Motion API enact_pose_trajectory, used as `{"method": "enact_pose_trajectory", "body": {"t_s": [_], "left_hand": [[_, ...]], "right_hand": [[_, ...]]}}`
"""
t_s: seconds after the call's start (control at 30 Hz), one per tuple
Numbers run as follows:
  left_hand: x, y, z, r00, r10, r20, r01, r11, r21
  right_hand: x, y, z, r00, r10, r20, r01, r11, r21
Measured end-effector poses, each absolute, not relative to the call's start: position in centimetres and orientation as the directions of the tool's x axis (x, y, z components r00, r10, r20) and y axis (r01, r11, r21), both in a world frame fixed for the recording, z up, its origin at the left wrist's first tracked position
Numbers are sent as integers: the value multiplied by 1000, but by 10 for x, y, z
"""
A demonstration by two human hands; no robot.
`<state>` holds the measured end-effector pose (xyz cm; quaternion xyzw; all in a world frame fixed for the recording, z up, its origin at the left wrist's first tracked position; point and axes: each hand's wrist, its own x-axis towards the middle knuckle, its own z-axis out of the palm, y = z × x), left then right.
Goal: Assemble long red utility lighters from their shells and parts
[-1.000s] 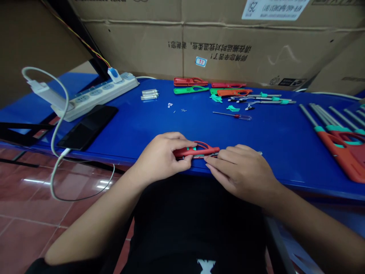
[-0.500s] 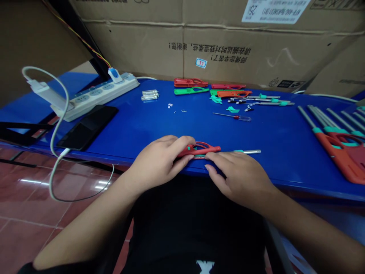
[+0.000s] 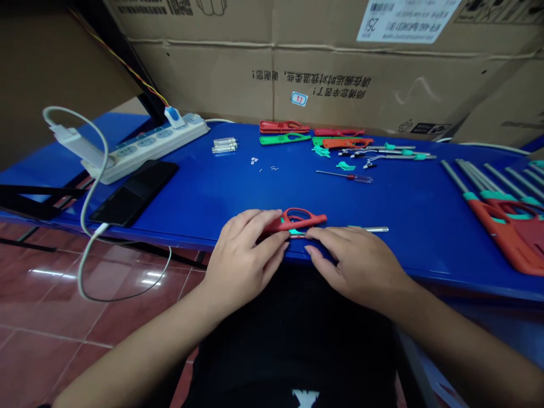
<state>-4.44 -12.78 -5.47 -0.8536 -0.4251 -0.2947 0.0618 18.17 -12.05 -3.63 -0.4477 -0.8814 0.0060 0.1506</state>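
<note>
At the table's front edge, my left hand (image 3: 250, 246) is closed round the left end of a red lighter casing half (image 3: 314, 219) with an oval finger loop. The casing half is tilted up above a lower half, mostly hidden by my fingers. A green trigger (image 3: 296, 232) and a thin wire show between the two. My right hand (image 3: 355, 258) grips the lower half at its right end, thumb and fingers bent round it. A metal lighter tube (image 3: 376, 229) sticks out to the right beyond my right fingers.
Behind lie red and green casing halves (image 3: 284, 139), green triggers (image 3: 345, 166), a screwdriver (image 3: 359, 178), wired metal tubes (image 3: 408, 157) and clear fuel tanks (image 3: 224, 145). Several put-together lighters (image 3: 505, 232) lie right. A phone (image 3: 134, 192) and power strip (image 3: 148, 147) are left. Cardboard boxes (image 3: 238, 85) stand behind.
My left hand has shifted its fingers and tipped the red casing half up, so more of its loop and the green trigger shows. My right hand stays nearly still.
</note>
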Motion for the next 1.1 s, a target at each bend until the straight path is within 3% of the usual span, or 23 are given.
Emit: {"method": "enact_pose_trajectory", "body": {"t_s": [0.1, 0.37, 0.53, 0.73, 1.1], "left_hand": [[-43, -127, -56, 454, 710, 539, 760, -624, 181], [-42, -117, -47, 420, 806, 418, 687, -583, 433], [-39, -116, -41, 414, 835, 363, 712, -545, 442], [-40, -116, -45, 410, 823, 393, 706, -559, 435], [-40, -115, -41, 409, 847, 340, 696, -530, 485]], "right_hand": [[181, -116, -33, -556, 798, 230, 788, 595, -160], [182, -107, -28, -576, 795, 191, 776, 605, -180], [182, -109, -30, -553, 799, 237, 774, 598, -209], [182, -107, -31, -549, 790, 274, 766, 607, -214], [180, -104, -26, -511, 841, 179, 788, 541, -294]]}}
